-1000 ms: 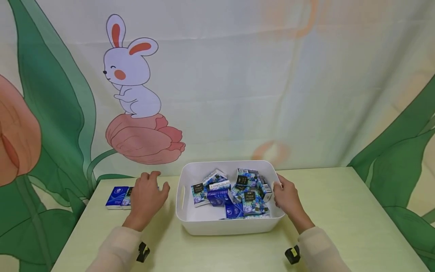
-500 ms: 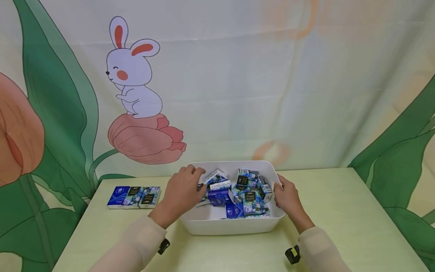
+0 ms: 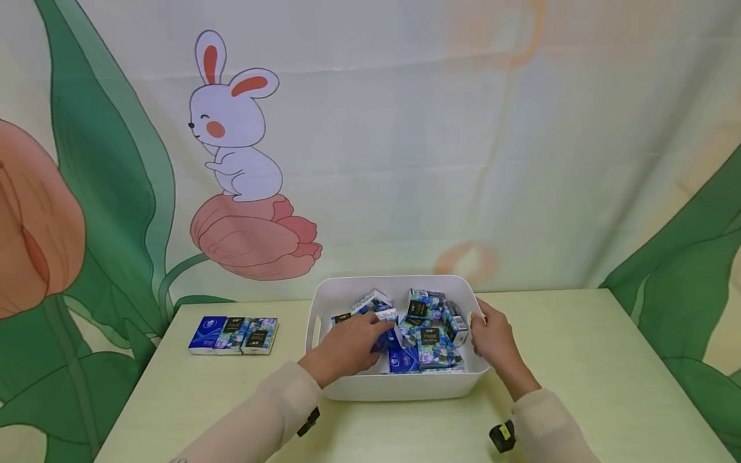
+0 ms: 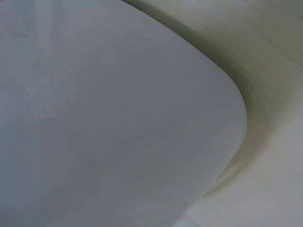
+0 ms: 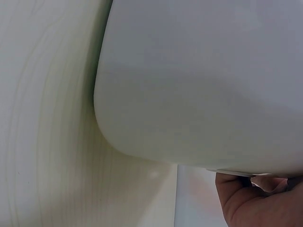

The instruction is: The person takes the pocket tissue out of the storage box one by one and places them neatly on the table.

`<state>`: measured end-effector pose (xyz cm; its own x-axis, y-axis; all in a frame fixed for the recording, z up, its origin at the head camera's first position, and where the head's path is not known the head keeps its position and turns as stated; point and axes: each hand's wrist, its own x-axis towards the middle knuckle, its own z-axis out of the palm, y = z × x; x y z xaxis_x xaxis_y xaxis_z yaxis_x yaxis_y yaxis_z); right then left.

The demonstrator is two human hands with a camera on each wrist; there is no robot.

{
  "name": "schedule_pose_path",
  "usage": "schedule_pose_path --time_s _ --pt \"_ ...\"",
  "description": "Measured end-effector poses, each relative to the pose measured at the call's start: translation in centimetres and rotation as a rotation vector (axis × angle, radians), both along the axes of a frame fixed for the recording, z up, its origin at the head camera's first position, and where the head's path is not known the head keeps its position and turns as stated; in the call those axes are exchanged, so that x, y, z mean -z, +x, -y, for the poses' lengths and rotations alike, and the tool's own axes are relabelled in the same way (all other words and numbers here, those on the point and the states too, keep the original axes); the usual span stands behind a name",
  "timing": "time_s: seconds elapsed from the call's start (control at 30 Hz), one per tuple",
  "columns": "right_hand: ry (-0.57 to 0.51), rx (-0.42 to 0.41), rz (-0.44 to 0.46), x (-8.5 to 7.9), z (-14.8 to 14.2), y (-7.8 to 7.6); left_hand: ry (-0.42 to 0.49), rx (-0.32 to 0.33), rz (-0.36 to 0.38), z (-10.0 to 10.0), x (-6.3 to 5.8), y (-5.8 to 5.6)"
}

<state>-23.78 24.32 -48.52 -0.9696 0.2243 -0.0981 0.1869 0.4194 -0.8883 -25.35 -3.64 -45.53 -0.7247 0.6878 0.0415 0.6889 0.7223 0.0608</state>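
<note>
A white plastic basket (image 3: 405,388) on the table holds several small tissue packs, some plain blue, some flower-printed with a black label. My left hand (image 3: 347,345) reaches in over its front left and pinches a blue tissue pack (image 3: 395,335) between thumb and fingers; the fingers hide part of it. At the basket's right side my right hand (image 3: 494,339) grips the handle, its fingers curled through the opening. The right wrist view shows this hand (image 5: 265,201) at the basket wall (image 5: 199,104). Only the basket's outer wall (image 4: 123,113) and table appear in the left wrist view.
Left of the basket, a blue tissue pack (image 3: 206,335) and two flower-printed packs (image 3: 259,335) lie side by side in a row on the pale table (image 3: 579,360). A printed curtain (image 3: 405,161) hangs behind the table's back edge.
My left hand has moved right from the row of packs into the basket and taken hold of a blue tissue pack, which has shifted. My right hand has stayed on the handle.
</note>
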Motion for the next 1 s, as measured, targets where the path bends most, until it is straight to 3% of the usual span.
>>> schedule_pose_path --time_s 0.13,0.37,0.5,0.67,0.8,1.0 --pt "0.004 0.008 0.001 0.0 0.1 0.1 -0.060 -0.007 -0.012 -0.1 0.3 0.0" --pt "0.002 -0.002 -0.010 0.0 0.6 0.0 -0.189 -0.017 -0.118 0.0 1.3 -0.1" --pt "0.004 0.000 -0.012 0.0 0.8 0.0 -0.245 -0.036 -0.135 0.1 1.7 -0.2" --pt "0.007 -0.001 -0.015 -0.2 0.8 0.0 -0.241 -0.050 -0.138 -0.1 1.8 -0.2" --pt "0.012 0.007 -0.013 -0.3 0.5 0.1 -0.221 -0.064 -0.081 -0.5 1.5 0.0" --pt "0.012 0.009 -0.008 -0.3 0.3 0.1 -0.295 -0.074 -0.090 -1.0 1.7 0.2"
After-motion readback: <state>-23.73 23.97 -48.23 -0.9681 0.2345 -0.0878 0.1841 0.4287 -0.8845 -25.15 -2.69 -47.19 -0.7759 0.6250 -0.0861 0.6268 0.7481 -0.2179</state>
